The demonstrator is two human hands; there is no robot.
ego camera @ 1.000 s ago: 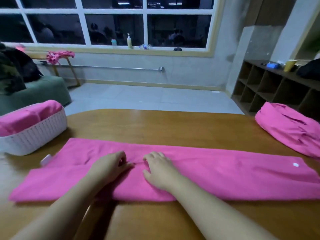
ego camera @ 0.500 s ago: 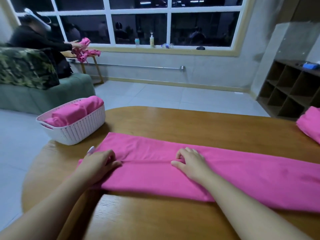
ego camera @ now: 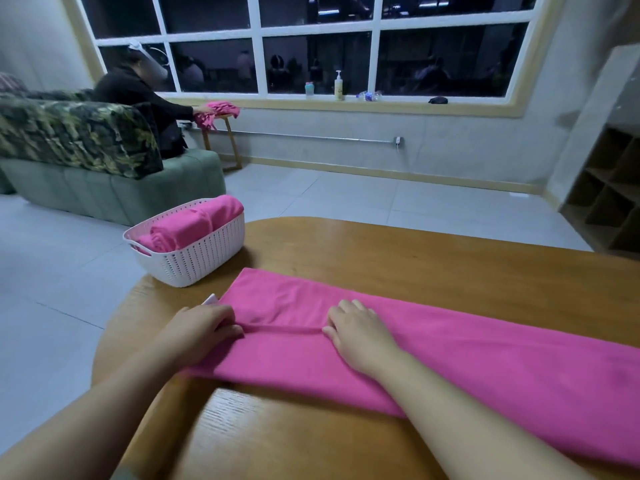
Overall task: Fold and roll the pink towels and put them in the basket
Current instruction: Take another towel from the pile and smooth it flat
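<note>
A long pink towel [ego camera: 450, 344], folded lengthwise into a strip, lies across the wooden table [ego camera: 381, 258] and runs off the right edge of the view. My left hand [ego camera: 201, 327] rests on the towel's left end, fingers lying over the fold line. My right hand [ego camera: 356, 332] presses flat on the towel a little to the right, fingers straight and pointing left along the same fold. A white woven basket [ego camera: 194, 261] stands on the table's far left corner with rolled pink towels [ego camera: 187, 226] in it.
A small white tag [ego camera: 210, 299] sticks out by the towel's left end. The table's rounded left edge is close to my left hand. Beyond it are tiled floor, a green sofa [ego camera: 114, 192], and a seated person [ego camera: 138, 98] handling pink cloth. Shelving [ego camera: 609, 192] stands at right.
My view has swung left, so the basket and sofa show more fully. Both hands have slid left along the towel's fold; my left hand now sits at the towel's left end.
</note>
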